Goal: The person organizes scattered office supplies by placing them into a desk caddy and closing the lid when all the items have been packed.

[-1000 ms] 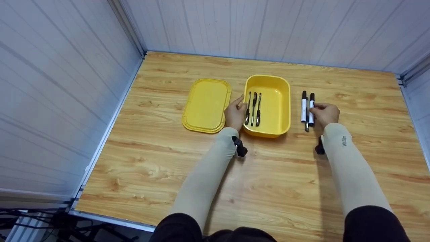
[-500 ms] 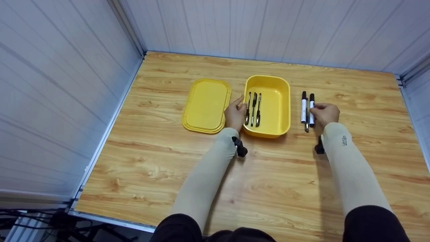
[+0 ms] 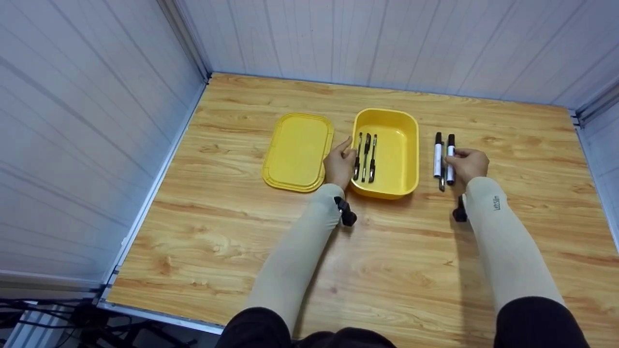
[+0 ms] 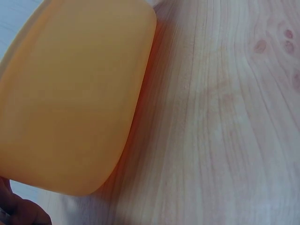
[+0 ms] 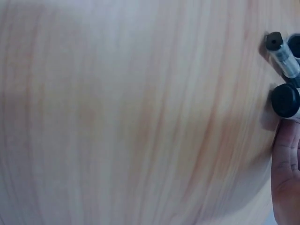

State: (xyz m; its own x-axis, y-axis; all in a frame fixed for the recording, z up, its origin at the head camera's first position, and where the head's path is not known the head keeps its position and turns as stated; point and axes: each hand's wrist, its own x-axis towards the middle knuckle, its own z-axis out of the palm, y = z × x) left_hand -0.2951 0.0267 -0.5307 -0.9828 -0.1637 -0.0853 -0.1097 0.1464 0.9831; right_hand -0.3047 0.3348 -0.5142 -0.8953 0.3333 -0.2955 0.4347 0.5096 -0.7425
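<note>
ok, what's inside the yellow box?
In the yellow box, three dark pens lie side by side near its left side. Hidden: the floor directly beneath the pens and the near wall's inner face. The left wrist view shows only the outside.

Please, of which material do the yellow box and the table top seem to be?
Yellow box: probably plastic, smooth and slightly glossy; rounded corners and a small highlight inside. Table top: wood or wood-look laminate; grain and knots show.
</note>
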